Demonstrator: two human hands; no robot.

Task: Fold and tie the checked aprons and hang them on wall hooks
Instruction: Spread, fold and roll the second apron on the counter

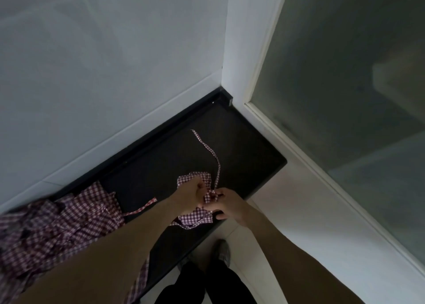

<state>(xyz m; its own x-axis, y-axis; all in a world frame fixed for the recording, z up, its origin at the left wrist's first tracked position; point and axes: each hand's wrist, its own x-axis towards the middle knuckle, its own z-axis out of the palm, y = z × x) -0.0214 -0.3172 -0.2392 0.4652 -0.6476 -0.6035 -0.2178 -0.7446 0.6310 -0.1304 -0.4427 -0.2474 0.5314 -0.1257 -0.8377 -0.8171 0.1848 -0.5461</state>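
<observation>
Dark counter (241,142): both hands pinching apron tie (212,194)

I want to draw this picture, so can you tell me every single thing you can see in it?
Small folded red-and-white checked cloth apron: one, on the dark counter's front part, under both hands.
Thin checked apron strap: one, red-and-white, snaking up across the counter from the bundle.
Heap of loose red-and-white checked aprons: number cannot be told, at the counter's left end.
Long dark flat counter: one, blackish, in the corner against the wall.
Plain grey-white wall: behind the counter.
Frosted glass panel: one, greyish, pale frame, on the right.
Pale floor: below the counter.
Grey shoe: one clearly seen, on the floor.
Left hand: grip pinching the ties at the bundle.
Right hand: grip pinching the same ties.
</observation>
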